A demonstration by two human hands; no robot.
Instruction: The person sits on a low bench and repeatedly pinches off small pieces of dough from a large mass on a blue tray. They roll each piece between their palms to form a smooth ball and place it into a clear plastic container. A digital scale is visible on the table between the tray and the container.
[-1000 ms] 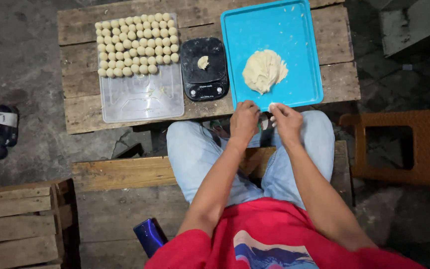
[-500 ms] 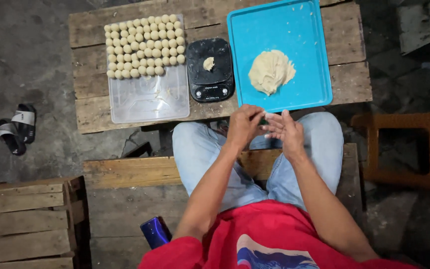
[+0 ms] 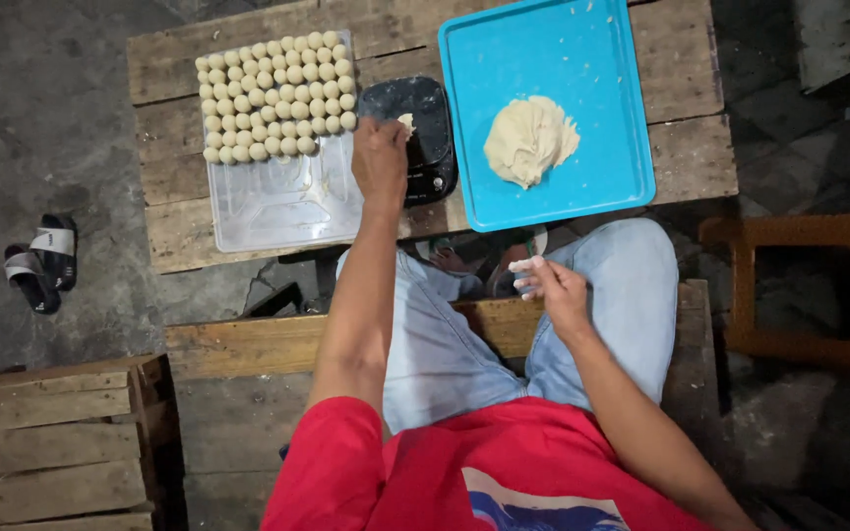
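Reaching over the near edge of the rough wooden plank table point(image 3: 189, 236), the left hand point(image 3: 380, 157) is stretched out to the small black kitchen scale point(image 3: 423, 147). A small pale lump of dough point(image 3: 407, 122) is seen at its fingertips, on the scale's platform; whether the lump is pinched or merely touched cannot be told, since the fingers are curled over it and seen from behind. The scale is set near the middle of the table, between two carriers.

To its left, a clear rectangular plastic tray point(image 3: 277, 202) is laid, with rows of small round pale dough balls point(image 3: 277, 96) packed tightly across its far half; the near half is left bare. To the scale's right, a bright blue rectangular plastic tray point(image 3: 602, 187) is placed at the right end of the table, its near edge slightly overhanging the table's near edge. A large pale mound of dough point(image 3: 529, 138) is piled at its centre.

The right hand point(image 3: 551, 285) is held well apart from the table, above the lap in light blue jeans, with floury fingers loosely spread and nothing gripped.

A pair of black sandals with white straps point(image 3: 39, 260) is left on the concrete floor to the left, a slatted wooden crate point(image 3: 51, 442) below it, and an orange wooden stool point(image 3: 809, 285) at the right.
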